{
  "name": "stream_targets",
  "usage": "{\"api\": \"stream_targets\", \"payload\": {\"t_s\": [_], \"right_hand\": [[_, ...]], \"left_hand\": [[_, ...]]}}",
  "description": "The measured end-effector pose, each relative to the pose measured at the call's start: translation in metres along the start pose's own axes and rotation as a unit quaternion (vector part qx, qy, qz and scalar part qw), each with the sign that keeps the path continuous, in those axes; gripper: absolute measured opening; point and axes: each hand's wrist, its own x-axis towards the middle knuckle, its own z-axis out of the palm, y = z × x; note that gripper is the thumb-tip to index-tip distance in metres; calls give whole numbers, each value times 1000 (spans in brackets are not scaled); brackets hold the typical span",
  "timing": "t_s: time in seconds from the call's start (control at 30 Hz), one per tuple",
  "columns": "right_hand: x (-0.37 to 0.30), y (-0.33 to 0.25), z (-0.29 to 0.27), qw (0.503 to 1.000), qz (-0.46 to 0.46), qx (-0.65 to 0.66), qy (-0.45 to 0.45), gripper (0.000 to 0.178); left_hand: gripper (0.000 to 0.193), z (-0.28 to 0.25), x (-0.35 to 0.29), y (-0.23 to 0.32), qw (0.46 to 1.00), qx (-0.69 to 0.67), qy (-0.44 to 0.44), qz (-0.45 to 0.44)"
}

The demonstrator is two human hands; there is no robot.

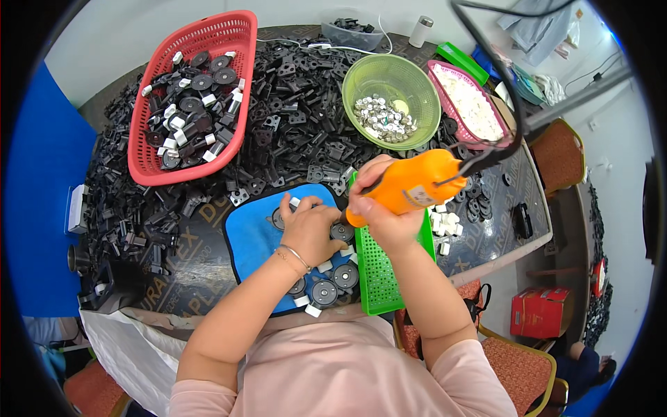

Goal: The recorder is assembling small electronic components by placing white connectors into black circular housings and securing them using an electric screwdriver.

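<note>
My right hand (384, 217) is wrapped round an orange electric screwdriver (419, 182), which hangs from a cable and stand. Its dark tip slants down to a black wheel-shaped part (342, 232) on the blue mat (244, 240). My left hand (309, 233) lies over the mat, thumb and fingers about that same part, steadying it; another dark round part (278, 219) shows by its far fingers. Closer to me on the mat are several more black wheel parts (324, 292) with white blocks. The point where tip and part meet is partly hidden.
A perforated green tray (379, 274) stands right of the mat, beside white blocks (445, 222) and black discs (479, 201). Beyond are a red basket (248, 76) of wheel parts, heaped black brackets (285, 104), a green colander (354, 80) of small metal pieces and a pink basket (436, 69).
</note>
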Motion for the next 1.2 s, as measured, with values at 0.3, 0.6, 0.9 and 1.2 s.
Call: {"api": "stream_targets", "payload": {"t_s": [0.3,0.6,0.9,1.2], "right_hand": [[2,-13,-9,999,-33,7,-36,23],[1,-19,-10,998,-53,14,-38,22],[-2,-23,-7,997,-24,69,-27,24],[-2,-24,-6,997,-34,59,-31,24]], "left_hand": [[28,7,-10,-7,989,-59,132,28],[11,11,-14,-7,984,-74,159,25],[14,10,-16,-6,980,-89,176,27],[15,14,-15,-6,978,-108,176,25]]}}
